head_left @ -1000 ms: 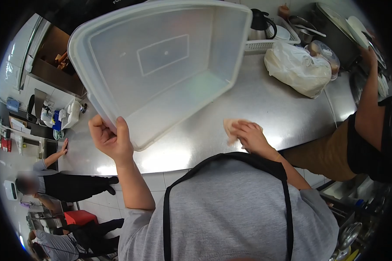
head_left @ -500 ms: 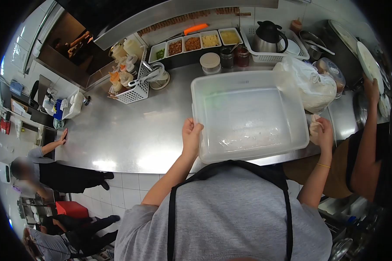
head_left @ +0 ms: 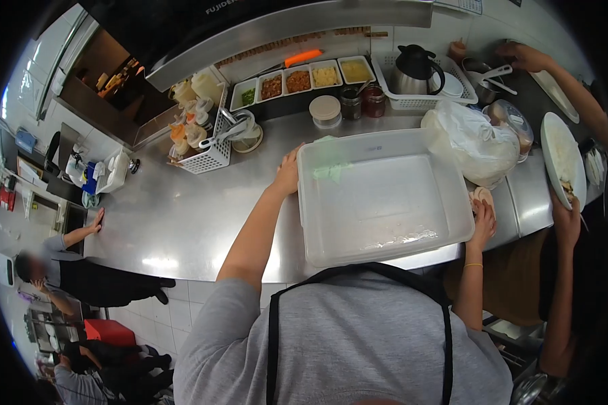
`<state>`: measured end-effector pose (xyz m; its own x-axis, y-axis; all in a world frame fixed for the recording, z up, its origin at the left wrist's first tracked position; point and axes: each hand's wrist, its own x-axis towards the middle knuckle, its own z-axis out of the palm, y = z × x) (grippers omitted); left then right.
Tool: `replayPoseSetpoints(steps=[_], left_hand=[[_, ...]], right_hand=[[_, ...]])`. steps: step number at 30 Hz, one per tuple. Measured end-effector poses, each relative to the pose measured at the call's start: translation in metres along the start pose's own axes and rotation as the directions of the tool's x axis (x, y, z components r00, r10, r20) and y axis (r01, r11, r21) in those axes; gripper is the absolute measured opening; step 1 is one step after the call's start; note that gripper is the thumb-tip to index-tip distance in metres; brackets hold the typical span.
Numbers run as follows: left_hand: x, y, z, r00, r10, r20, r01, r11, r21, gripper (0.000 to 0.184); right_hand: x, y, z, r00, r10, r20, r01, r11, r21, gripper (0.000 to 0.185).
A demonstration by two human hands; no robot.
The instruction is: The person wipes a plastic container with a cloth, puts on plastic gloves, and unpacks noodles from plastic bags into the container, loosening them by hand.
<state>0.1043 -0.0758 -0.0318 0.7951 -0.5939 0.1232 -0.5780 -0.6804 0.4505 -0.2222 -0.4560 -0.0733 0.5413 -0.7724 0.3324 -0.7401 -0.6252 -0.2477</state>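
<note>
A large translucent plastic tub point(head_left: 392, 196) sits on the steel counter in front of me, with drops of water on its floor. My left hand point(head_left: 288, 173) is closed on the tub's left side, near the far corner. In my right hand point(head_left: 482, 221) is a pinkish cloth point(head_left: 481, 197), bunched beside the tub's right wall; the fingertips are partly hidden. A pale green patch, perhaps a cloth, shows at the tub's far left corner; whether it lies inside or beneath, I cannot tell. Just beyond my right hand rests a knotted white plastic bag point(head_left: 476, 145).
Behind the tub stand topping containers point(head_left: 297, 79), jars and a basket with a thermos jug point(head_left: 414, 69). A basket of squeeze bottles point(head_left: 206, 152) is at the left. On the right, a co-worker's hand point(head_left: 566, 226) holds an oval plate point(head_left: 562, 155). Another person stands at the counter's left end.
My left hand has slid farther along the tub's left side. My right hand and cloth have shifted left, close against the tub. The co-worker's plate has come nearer, their other hand reaching back.
</note>
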Motion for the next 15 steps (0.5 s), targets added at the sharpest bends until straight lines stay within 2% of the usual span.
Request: replayPoseSetpoints(steps=[1, 2, 4, 5, 6, 7, 8, 10, 11, 12, 13, 14, 15], left_hand=[[0.007, 0.007, -0.004, 0.998, -0.017, 0.065, 0.019, 0.999, -0.039, 0.053], [0.016, 0.006, -0.004, 0.998, -0.009, 0.06, 0.012, 0.999, -0.04, 0.053], [0.035, -0.003, 0.0, 0.913, -0.05, 0.405, 0.042, 0.999, 0.029, 0.051], [0.043, -0.016, 0.01, 0.916, -0.05, 0.399, 0.042, 0.999, 0.029, 0.051], [0.05, -0.035, 0.027, 0.924, -0.033, 0.382, 0.152, 0.946, -0.286, 0.05], [0.052, -0.046, 0.036, 0.932, -0.024, 0.361, 0.241, 0.784, -0.572, 0.05], [0.048, -0.043, 0.034, 0.934, -0.03, 0.356, 0.244, 0.78, -0.575, 0.05], [0.036, -0.026, 0.024, 0.97, -0.155, 0.186, 0.234, 0.797, -0.557, 0.041], [0.033, -0.024, 0.018, 0.971, -0.158, 0.178, 0.232, 0.795, -0.561, 0.041], [0.032, -0.022, 0.01, 0.98, -0.099, -0.176, 0.017, 0.908, -0.418, 0.035], [0.03, -0.022, 0.003, 0.872, 0.029, -0.488, -0.14, 0.971, -0.194, 0.029], [0.03, -0.018, -0.01, 0.871, 0.028, -0.491, -0.14, 0.971, -0.193, 0.029], [0.032, -0.016, -0.025, 0.862, -0.094, -0.497, -0.064, 0.954, -0.292, 0.024]], right_hand=[[0.0, -0.001, 0.0, 1.0, -0.001, -0.007, 0.001, 1.0, -0.006, 0.035], [0.0, -0.003, 0.0, 1.0, -0.004, -0.015, 0.004, 1.0, -0.009, 0.035], [0.001, 0.002, 0.005, 0.999, -0.016, -0.036, 0.016, 1.0, 0.005, 0.035], [0.001, 0.004, 0.007, 0.998, -0.03, -0.048, 0.031, 0.999, 0.016, 0.036], [0.001, 0.004, 0.008, 0.998, -0.035, -0.051, 0.036, 0.999, 0.017, 0.036], [0.002, 0.005, 0.007, 0.999, -0.029, -0.038, 0.03, 0.999, 0.019, 0.035], [0.002, 0.005, 0.007, 0.999, -0.026, -0.024, 0.026, 0.999, 0.021, 0.035], [0.0, 0.003, 0.005, 0.999, -0.033, -0.023, 0.033, 0.999, 0.007, 0.035], [0.001, 0.002, 0.004, 0.999, -0.027, -0.023, 0.027, 1.0, -0.005, 0.035], [0.002, 0.001, 0.003, 0.999, -0.031, -0.028, 0.031, 1.0, -0.003, 0.035], [0.001, 0.0, 0.002, 0.999, -0.034, -0.021, 0.034, 0.999, -0.012, 0.035], [0.001, -0.001, 0.001, 0.999, -0.037, -0.016, 0.037, 0.999, -0.019, 0.035], [0.0, -0.002, -0.001, 0.999, -0.041, -0.019, 0.04, 0.999, -0.015, 0.035]])
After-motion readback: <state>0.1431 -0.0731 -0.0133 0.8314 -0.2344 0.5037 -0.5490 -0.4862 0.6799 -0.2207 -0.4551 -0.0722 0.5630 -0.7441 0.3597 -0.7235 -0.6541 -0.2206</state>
